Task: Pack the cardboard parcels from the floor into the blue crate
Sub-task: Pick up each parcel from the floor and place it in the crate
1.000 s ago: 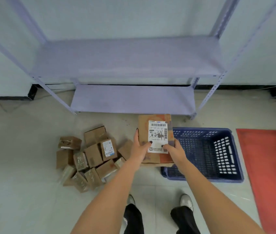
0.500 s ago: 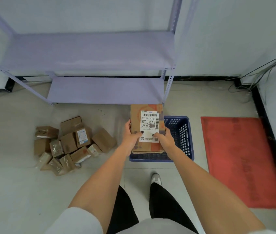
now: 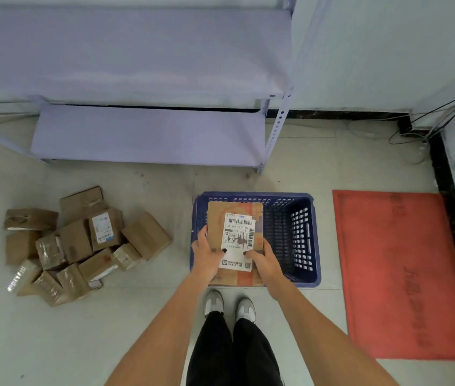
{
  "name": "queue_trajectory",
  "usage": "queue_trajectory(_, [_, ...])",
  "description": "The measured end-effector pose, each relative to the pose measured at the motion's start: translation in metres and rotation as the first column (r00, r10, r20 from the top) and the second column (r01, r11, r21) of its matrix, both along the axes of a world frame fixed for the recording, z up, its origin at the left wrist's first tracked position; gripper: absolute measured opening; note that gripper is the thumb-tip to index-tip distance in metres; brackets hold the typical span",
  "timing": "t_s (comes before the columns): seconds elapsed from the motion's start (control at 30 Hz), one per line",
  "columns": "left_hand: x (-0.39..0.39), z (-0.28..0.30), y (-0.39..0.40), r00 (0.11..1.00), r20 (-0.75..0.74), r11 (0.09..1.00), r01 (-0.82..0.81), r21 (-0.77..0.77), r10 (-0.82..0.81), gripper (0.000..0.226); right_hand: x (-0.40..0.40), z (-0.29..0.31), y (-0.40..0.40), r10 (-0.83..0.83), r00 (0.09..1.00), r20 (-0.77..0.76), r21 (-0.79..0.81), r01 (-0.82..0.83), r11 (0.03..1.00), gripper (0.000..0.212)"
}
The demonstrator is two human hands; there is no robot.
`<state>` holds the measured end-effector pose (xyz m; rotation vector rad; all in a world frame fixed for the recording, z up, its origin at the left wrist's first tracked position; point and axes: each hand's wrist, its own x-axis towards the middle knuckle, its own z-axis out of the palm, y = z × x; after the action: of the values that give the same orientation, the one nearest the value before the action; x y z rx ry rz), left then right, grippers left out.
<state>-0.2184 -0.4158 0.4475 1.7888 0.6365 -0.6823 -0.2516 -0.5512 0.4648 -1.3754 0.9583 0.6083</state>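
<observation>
A flat cardboard parcel [image 3: 234, 218] with a white shipping label hangs over the left half of the blue crate [image 3: 298, 235]. My left hand [image 3: 207, 253] grips its near left edge, thumb on the label. My right hand [image 3: 264, 259] grips the near right edge, thumb also on top. The crate's right half shows only its slotted walls and floor. A heap of several cardboard parcels [image 3: 81, 240] lies on the floor to the left of the crate.
A lilac metal shelf unit [image 3: 148, 135] stands behind the crate and the heap. A red mat [image 3: 399, 274] lies to the right of the crate. Cables [image 3: 415, 135] trail in the far right corner. My shoes [image 3: 229, 305] are just before the crate.
My view has swung right and down, so the crate now sits right in front of me. The parcel, held in both hands, has moved from the crate's left edge to over its left half.
</observation>
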Motion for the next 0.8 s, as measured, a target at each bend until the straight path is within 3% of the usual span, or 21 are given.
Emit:
queue_trajectory(0.23, [0.030, -0.148, -0.002, 0.995, -0.088, 0.991, 0.064, 0.118, -0.054, 0.073, 0.033, -0.167, 0.002, 0.000, 0.994, -0.107, 0.000, 0.000, 1.000, 0.055])
queue_trajectory(0.37, [0.052, -0.229, -0.002, 0.981, -0.190, 0.998, -0.017, 0.067, 0.030, 0.055, 0.052, -0.260, 0.009, -0.026, 0.986, -0.163, 0.030, 0.031, 0.999, 0.066])
queue_trajectory(0.5, [0.064, -0.298, 0.003, 0.975, -0.219, 0.999, -0.025, 0.046, 0.034, 0.059, 0.072, -0.341, 0.015, -0.002, 0.988, -0.154, 0.045, 0.009, 0.999, 0.063])
queue_trajectory(0.7, [0.079, -0.368, -0.003, 0.989, -0.140, 0.993, 0.061, 0.106, -0.045, 0.063, 0.087, -0.424, 0.026, -0.032, 0.993, -0.113, 0.017, 0.034, 0.999, 0.080])
queue_trajectory(0.8, [0.086, -0.391, -0.001, 0.981, -0.185, 0.979, 0.083, 0.185, -0.048, 0.066, 0.090, -0.445, 0.032, -0.029, 0.994, -0.106, 0.039, 0.033, 0.999, 0.084])
